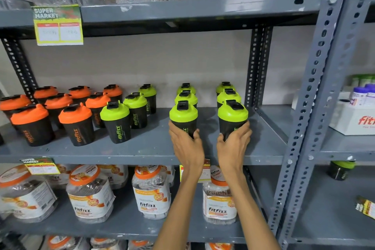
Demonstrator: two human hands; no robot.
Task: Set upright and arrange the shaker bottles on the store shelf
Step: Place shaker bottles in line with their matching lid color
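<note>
**Both hands on the front green-lidded shakers**

While we face the grey metal shelf, our left hand wraps its fingers around the black body of the front shaker in one green-lidded column, and our right hand grips the front shaker of the neighbouring column to the right. Both bottles stand upright on the shelf board, near its front edge, with their flip caps facing up. Behind each held bottle we see two more green-lidded shakers lined up towards the back wall, also upright.

To the left, apart from these two columns, we see a diagonal row of three green-lidded shakers, and further left a cluster of orange-lidded shakers, all standing upright with their printed sides turned towards us.

On the shelf below sit clear jars with orange lids. A yellow price tag hangs from the shelf edge above. In the next bay to the right, a green-lidded bottle shows below the shelf edge.
</note>
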